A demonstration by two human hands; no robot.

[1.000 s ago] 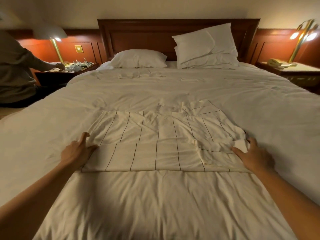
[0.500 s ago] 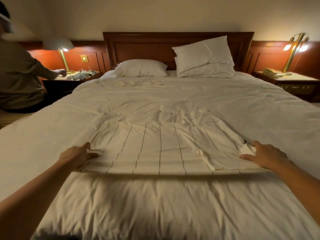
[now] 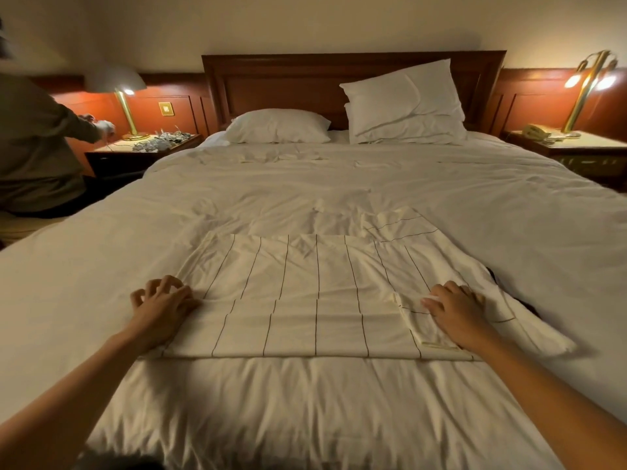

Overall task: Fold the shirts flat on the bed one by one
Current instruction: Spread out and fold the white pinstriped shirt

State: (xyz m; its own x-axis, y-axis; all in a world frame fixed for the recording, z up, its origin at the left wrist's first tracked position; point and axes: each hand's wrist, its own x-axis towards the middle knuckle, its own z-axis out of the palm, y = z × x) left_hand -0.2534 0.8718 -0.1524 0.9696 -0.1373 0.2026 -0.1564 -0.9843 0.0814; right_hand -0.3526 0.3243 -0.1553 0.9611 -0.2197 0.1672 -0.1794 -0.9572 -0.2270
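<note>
A cream shirt (image 3: 305, 273) with thin dark grid lines lies partly folded on the white bed (image 3: 339, 184), its near hem doubled over towards the headboard. My left hand (image 3: 163, 307) sits at the shirt's left edge with bent fingers, the tips touching the fabric. My right hand (image 3: 454, 310) rests flat, fingers straight, on the folded-in sleeve at the shirt's right side. A loose flap of the shirt trails off to the right of that hand.
Something dark (image 3: 529, 303) peeks out under the shirt's right edge. Pillows (image 3: 400, 100) lean on the wooden headboard (image 3: 305, 83). Another person (image 3: 34, 147) works at the left nightstand (image 3: 146, 149) under a lamp (image 3: 125, 106). The right nightstand (image 3: 576, 150) holds a telephone and a lamp.
The shirt's near edge, held slightly off the bed half a second ago, now lies flat. My right hand has moved inward onto the sleeve; my left fingers have curled at the edge.
</note>
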